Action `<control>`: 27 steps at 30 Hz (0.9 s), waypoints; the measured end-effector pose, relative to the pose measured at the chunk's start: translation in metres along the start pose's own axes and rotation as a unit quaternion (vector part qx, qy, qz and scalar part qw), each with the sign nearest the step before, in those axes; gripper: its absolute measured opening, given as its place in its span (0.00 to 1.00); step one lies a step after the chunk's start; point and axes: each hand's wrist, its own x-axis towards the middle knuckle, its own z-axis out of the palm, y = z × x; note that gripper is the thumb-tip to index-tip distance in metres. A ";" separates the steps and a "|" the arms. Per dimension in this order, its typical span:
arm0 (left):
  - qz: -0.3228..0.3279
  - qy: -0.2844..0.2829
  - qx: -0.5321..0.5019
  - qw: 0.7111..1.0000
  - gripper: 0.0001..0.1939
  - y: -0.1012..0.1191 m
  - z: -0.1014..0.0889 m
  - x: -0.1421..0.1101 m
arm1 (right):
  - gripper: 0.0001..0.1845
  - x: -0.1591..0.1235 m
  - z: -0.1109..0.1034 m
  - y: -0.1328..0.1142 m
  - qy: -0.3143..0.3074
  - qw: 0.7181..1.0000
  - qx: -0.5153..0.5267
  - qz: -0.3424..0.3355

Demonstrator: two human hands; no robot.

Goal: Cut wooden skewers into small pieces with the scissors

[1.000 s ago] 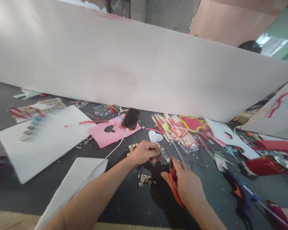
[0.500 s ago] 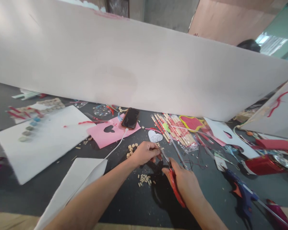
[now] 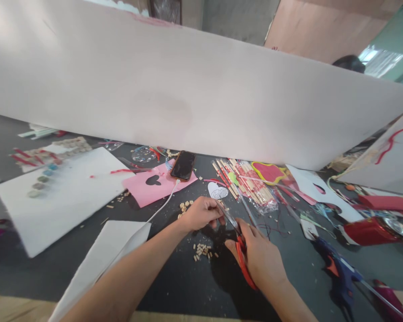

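Observation:
My right hand (image 3: 262, 254) is wrapped round scissors with red handles (image 3: 244, 264). Their metal blades (image 3: 229, 216) point up and left, reaching the fingertips of my left hand (image 3: 202, 213). The left fingers are pinched together by the blades; whatever they hold is too small and too covered to name. Below the left hand lies a loose pile of short wooden bits (image 3: 203, 251) on the dark tabletop. Another cluster of small pale wooden pieces (image 3: 184, 206) sits partly behind the left wrist. A white paper heart with drawn lines (image 3: 217, 190) lies just beyond the fingers.
A phone (image 3: 183, 166) with a white cable rests on pink paper (image 3: 144, 190). Packed wooden sticks (image 3: 255, 185) lie beyond the hands. To the right are a red can (image 3: 369, 230) and a blue glue gun (image 3: 339, 264). White boards (image 3: 63, 197) lie left; a white panel (image 3: 188, 85) stands behind.
The right thumb has moved slightly down and left, and the scissors have shifted a little with the right hand. The left hand stays pinched in nearly the same place.

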 end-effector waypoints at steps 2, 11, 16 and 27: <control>-0.002 -0.012 -0.006 1.000 0.11 0.000 0.000 0.000 | 0.27 -0.001 0.002 0.001 0.003 1.000 -0.008 -0.007; -0.016 -0.010 0.002 1.000 0.13 0.002 0.004 0.000 | 0.19 0.001 0.006 0.004 0.014 0.999 -0.033 -0.017; -0.017 0.016 0.010 1.000 0.10 0.004 0.006 0.000 | 0.19 0.004 0.005 0.004 0.009 1.000 -0.007 0.008; 0.005 0.026 -0.017 1.000 0.10 -0.002 0.002 0.001 | 0.29 0.000 -0.003 -0.001 0.008 1.000 0.012 0.001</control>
